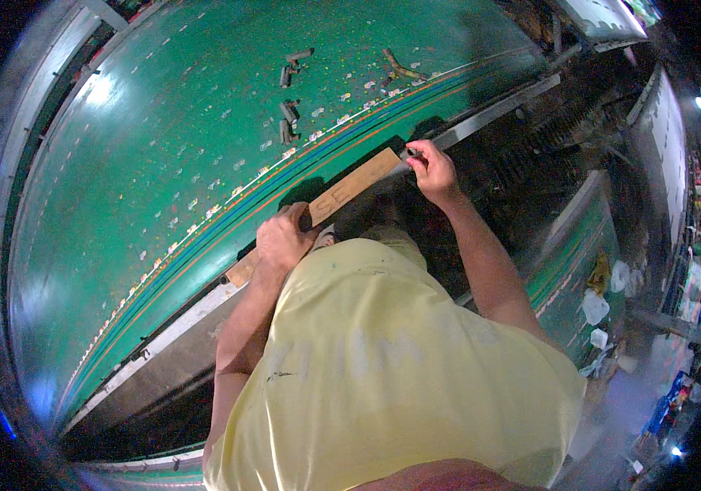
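Note:
A long wooden board (360, 185) with handwriting on it lies slantwise along the near edge of a green, belt-like surface (179, 106). My left hand (280, 237) rests on the board with its fingers curled. Something dark shows at its fingertips, too hidden to name. Just past the board's far right end, my right hand (434, 172) pinches a small dark cylinder (413, 152) between thumb and fingers. Further in on the green surface lie several small dark cylindrical pieces (288, 111), some in pairs. A brown, bent stick-like piece (404, 67) lies to their right.
White, blue and orange lines run along the green surface, with small pale scraps scattered over it. A metal rail (498, 108) borders its near side. Dark machinery with a coil-like part (551, 147) stands at right. Plastic litter (596, 307) lies at lower right.

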A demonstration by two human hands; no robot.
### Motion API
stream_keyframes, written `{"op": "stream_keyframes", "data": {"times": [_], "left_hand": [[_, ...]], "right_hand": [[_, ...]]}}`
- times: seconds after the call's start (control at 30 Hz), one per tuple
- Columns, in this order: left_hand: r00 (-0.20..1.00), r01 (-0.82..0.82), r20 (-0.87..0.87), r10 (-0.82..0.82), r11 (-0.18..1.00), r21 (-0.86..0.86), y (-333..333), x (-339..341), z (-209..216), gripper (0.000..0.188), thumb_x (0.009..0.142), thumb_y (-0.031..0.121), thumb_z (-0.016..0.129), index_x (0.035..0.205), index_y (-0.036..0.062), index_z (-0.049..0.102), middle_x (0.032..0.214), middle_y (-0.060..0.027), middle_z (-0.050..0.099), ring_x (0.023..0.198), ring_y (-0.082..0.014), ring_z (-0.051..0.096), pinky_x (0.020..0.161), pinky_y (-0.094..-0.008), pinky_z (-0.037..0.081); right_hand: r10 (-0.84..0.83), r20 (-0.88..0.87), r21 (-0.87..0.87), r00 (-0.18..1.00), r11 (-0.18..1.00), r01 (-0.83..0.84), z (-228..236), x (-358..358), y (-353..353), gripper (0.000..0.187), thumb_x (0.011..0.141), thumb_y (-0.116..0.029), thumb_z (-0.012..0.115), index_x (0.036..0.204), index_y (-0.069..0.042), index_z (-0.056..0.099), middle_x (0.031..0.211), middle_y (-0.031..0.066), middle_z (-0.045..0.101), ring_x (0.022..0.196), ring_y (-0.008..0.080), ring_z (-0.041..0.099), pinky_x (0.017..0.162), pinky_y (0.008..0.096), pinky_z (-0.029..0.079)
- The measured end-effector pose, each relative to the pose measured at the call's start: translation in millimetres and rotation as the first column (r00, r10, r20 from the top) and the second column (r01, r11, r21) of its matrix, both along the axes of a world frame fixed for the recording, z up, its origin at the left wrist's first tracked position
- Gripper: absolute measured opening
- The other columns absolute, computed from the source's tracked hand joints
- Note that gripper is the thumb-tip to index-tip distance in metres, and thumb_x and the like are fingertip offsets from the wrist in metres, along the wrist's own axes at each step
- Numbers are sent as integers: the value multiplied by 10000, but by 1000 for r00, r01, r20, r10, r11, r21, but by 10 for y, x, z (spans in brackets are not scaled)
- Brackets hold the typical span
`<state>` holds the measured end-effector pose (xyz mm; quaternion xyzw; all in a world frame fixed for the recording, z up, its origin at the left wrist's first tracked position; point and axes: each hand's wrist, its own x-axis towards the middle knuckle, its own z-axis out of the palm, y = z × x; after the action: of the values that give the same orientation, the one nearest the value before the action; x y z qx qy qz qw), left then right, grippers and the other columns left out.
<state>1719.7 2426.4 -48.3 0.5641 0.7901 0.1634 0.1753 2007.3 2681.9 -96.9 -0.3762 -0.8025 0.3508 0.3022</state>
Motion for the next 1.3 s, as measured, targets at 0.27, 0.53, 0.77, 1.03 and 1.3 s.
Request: {"op": "stream_keyframes", "data": {"times": [0.27, 0.53, 0.77, 1.03, 1.3], "left_hand": [[997, 4, 72, -3, 1000, -16, 11, 48, 159, 550, 832, 381, 917, 1280, 102, 762, 1150, -160, 803, 1011, -388, 791, 867, -497, 644], [999, 28, 37, -26, 999, -42, 31, 32, 80, 588, 823, 343, 931, 1321, 98, 734, 1186, -161, 789, 1044, -388, 781, 893, -498, 641], [997, 73, -3, -73, 994, -86, 599, 406, 34, 767, 840, 301, 908, 1514, 116, 591, 1269, -177, 726, 1139, -410, 738, 948, -499, 625], [959, 280, -49, -279, 960, 24, 1764, 1116, -51, 972, 836, 132, 844, 1684, 36, 379, 1369, -179, 709, 1275, -387, 695, 1074, -475, 585], [935, 355, -38, -353, 925, 133, 1811, 1183, 24, 759, 836, 103, 811, 1540, 132, 530, 1278, -178, 718, 1187, -411, 720, 1006, -500, 606]], "right_hand": [[190, 64, 170, 980, 965, -198, 202, 45, 76, 288, 965, -59, 773, 1244, -49, 704, 1161, 188, 761, 1092, 405, 765, 941, 459, 616], [316, 50, 21, 947, 948, -317, 77, 77, 254, 285, 991, -37, 726, 1274, -62, 699, 1195, 195, 757, 1116, 415, 753, 945, 469, 613], [367, 5, 55, 930, 929, -367, 10, 131, 333, 333, 989, -9, 658, 1315, -59, 706, 1240, 214, 753, 1156, 414, 746, 976, 474, 606], [358, -1, -127, 934, 926, -355, -27, 161, 321, 393, 1003, 9, 644, 1393, -24, 678, 1252, 204, 742, 1082, 358, 761, 971, 433, 608], [256, -129, -108, 958, 957, -270, -63, 408, 248, 356, 1032, -7, 680, 1387, -36, 686, 1269, 195, 758, 1103, 346, 771, 910, 399, 631]]}}
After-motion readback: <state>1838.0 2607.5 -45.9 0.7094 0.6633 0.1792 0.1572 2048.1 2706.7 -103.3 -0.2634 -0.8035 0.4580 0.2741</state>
